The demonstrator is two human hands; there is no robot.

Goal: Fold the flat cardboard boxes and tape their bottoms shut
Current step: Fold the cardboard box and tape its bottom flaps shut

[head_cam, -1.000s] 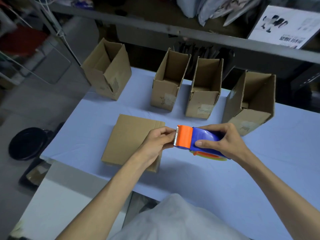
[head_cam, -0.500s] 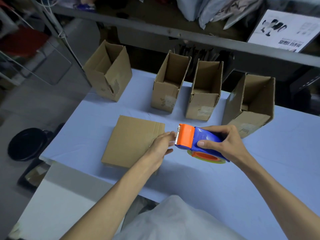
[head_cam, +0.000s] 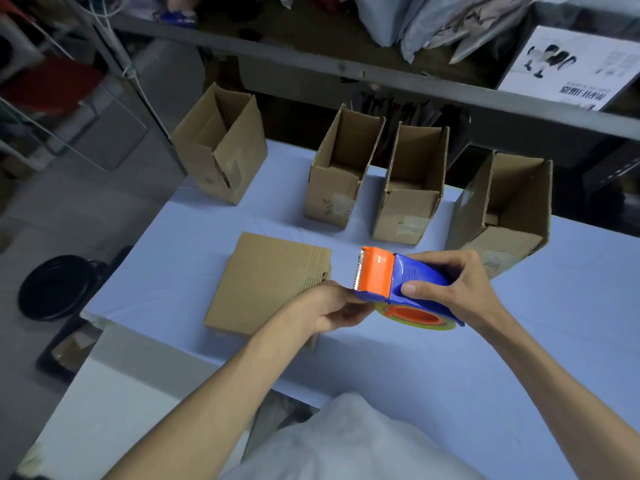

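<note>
- Right hand (head_cam: 460, 292) grips the blue-and-orange tape dispenser (head_cam: 398, 278), now tilted so its roll shows.
- Folded boxes (head_cam: 412, 202) stand beyond it; the flat cardboard box (head_cam: 266, 285) lies just left, still unfolded.
- Left hand (head_cam: 325, 310) has dropped from the cutter to under the nose, fingers curled. I cannot tell if it pinches anything; it is probably after the tape end.

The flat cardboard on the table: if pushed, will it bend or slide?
The flat cardboard probably slides as one stiff sheet: its edges look straight. Being thin, it is likely light. The smooth table cover may let it slip.
</note>
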